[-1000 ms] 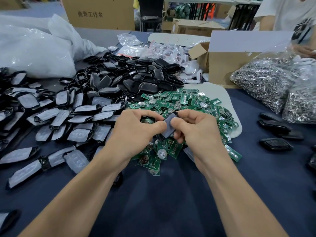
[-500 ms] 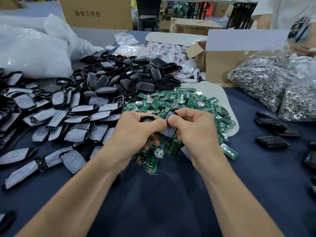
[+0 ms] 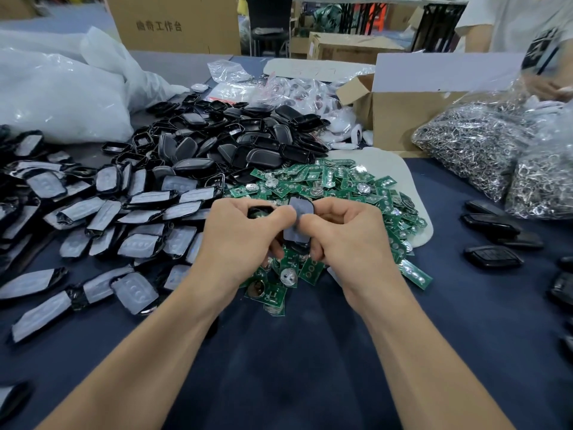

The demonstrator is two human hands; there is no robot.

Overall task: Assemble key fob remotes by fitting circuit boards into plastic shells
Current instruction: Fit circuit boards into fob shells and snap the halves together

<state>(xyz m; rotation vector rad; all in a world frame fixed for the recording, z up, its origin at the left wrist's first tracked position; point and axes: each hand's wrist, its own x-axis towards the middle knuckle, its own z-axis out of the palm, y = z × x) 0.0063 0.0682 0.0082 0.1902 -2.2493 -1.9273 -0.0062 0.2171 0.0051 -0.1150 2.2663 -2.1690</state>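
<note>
**Shell half pinched between both hands above the board pile**

Head view: a grey-lined black shell half (image 3: 297,223) is gripped between the two hands, thumb and fingertips of the left hand (image 3: 238,243) pressed on its left edge, those of the right hand (image 3: 347,240) closed on its right edge. A second black piece (image 3: 260,211) is curled inside the left hand's fingers; what it contains cannot be told. Directly beneath and beyond both hands, the heap of green circuit boards (image 3: 325,181) is spread, partly on a white foam sheet (image 3: 390,169). To the left of the left hand, grey-lined shell halves (image 3: 139,218) are scattered; beyond them black shells (image 3: 242,144) are piled. Right of the right hand, finished fobs (image 3: 493,257) are laid out. Farther right, clear bags (image 3: 477,147) are filled with metal rings, beside an open cardboard box (image 3: 400,116) whose contents are hidden.
</note>
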